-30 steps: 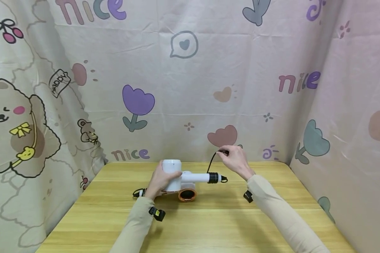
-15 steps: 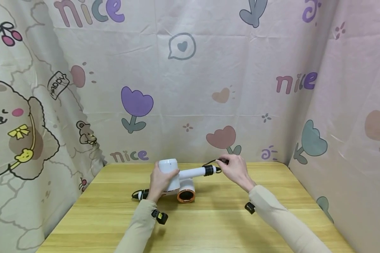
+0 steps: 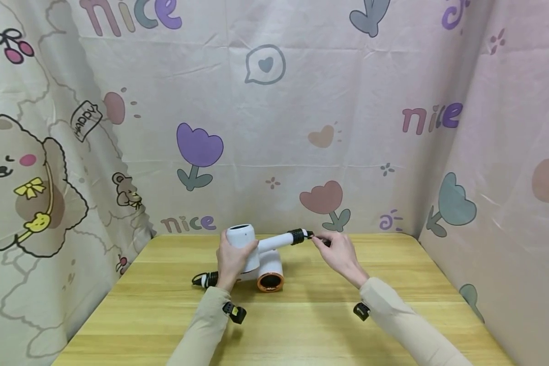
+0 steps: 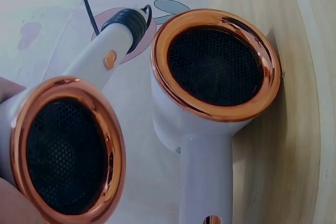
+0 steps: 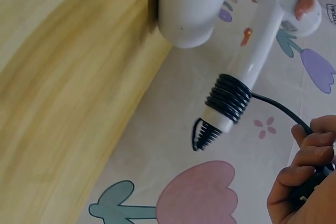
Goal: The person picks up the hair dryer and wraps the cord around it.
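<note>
My left hand grips the barrel of a white hair dryer, fingers and thumb around it, lifted off the table with its handle pointing right and tilted up. Black cord is coiled around the handle's end. My right hand holds the cord's free end with a dark plug-like piece, partly hidden by its curled fingers. A short stretch of cord runs from the coil to that hand. A second white hair dryer lies on the table just beyond, its copper-rimmed grille facing the left wrist camera.
The wooden table carries both dryers' surroundings. The second dryer's cord-wrapped handle end sticks out left of my left wrist. A patterned cloth hangs behind and at both sides of the table.
The held dryer's handle has swung from level to tilted upward, its barrel shifting slightly left. My right hand has lowered with the cord end, close to the handle's tip.
</note>
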`<state>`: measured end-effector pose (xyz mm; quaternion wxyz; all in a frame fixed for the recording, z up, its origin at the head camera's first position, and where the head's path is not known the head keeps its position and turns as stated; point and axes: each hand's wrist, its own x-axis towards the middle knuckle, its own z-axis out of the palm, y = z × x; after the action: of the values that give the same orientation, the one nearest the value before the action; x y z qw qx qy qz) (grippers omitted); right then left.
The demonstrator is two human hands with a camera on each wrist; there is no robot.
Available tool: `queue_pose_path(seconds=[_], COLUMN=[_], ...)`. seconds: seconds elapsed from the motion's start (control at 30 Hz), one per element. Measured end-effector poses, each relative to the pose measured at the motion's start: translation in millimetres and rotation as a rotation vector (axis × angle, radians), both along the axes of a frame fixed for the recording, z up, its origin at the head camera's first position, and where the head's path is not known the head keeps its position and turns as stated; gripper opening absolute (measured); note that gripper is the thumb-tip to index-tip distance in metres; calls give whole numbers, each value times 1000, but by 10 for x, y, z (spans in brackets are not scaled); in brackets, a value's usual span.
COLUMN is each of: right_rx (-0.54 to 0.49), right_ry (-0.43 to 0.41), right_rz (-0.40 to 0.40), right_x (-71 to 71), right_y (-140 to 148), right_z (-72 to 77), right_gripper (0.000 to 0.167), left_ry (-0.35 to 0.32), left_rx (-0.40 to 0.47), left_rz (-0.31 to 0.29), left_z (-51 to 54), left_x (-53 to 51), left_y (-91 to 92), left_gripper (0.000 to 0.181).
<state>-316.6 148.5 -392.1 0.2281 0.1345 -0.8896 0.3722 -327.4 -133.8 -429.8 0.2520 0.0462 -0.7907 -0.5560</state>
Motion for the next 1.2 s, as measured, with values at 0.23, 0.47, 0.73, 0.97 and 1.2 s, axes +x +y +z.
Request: queue_pose_path(seconds=[0.23,0.47,0.73,0.97,1.2], right_rx=[-45,-47,-173,-510,-582], right_ry=[-61,-61,-173,-665,-784], right_rz=[25,58,207,500,514], right_x=[30,90,22,-115,-297], right_y=[-4,-49,-35,166,406], right_z=[-29,-128,-297,-393,-404], right_gripper=[20,23,23,37,29], left_ry=[-30,-74,-153,-263,-335], left_rx=[109,276,576,715,792], left_rz=[29,1,-84,-185,-369], left_z=[24,53,57,45,-24], left_x=[-10,-25,-31,-12,7], left_y=[-5,-13,0,19,64], left_gripper=[89,90,77,78,75])
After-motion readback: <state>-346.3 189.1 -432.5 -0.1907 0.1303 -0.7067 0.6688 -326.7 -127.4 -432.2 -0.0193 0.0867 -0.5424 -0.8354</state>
